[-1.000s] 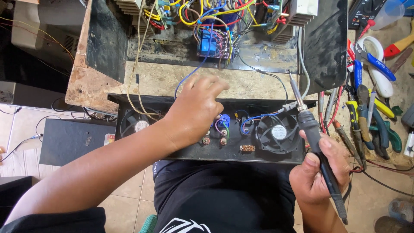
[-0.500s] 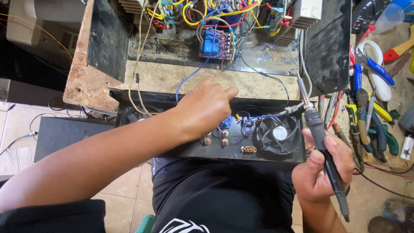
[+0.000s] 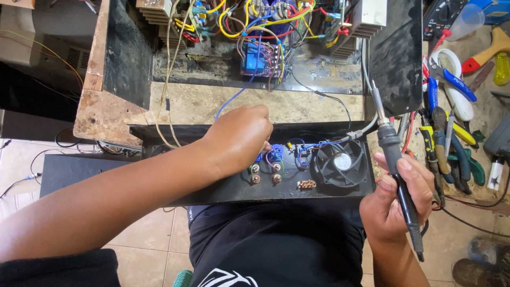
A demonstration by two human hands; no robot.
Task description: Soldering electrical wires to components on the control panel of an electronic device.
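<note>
My left hand (image 3: pixel 239 139) rests on the flat black metal panel (image 3: pixel 228 187) lying across my lap, left of its round black cooling fan (image 3: pixel 340 162). My right hand (image 3: pixel 396 199) holds the black pen-shaped soldering iron (image 3: pixel 396 159) right of the fan. Behind the panel stands the open wooden chassis (image 3: pixel 212 103); hand tools (image 3: pixel 451 138) lie at far right.

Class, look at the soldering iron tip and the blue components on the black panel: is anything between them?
Yes. The left hand covers the blue components, and the small fan sits between them and the soldering iron in the right hand.

Head-worn camera looks steeply down, close over the black panel (image 3: pixel 255 183).
</note>
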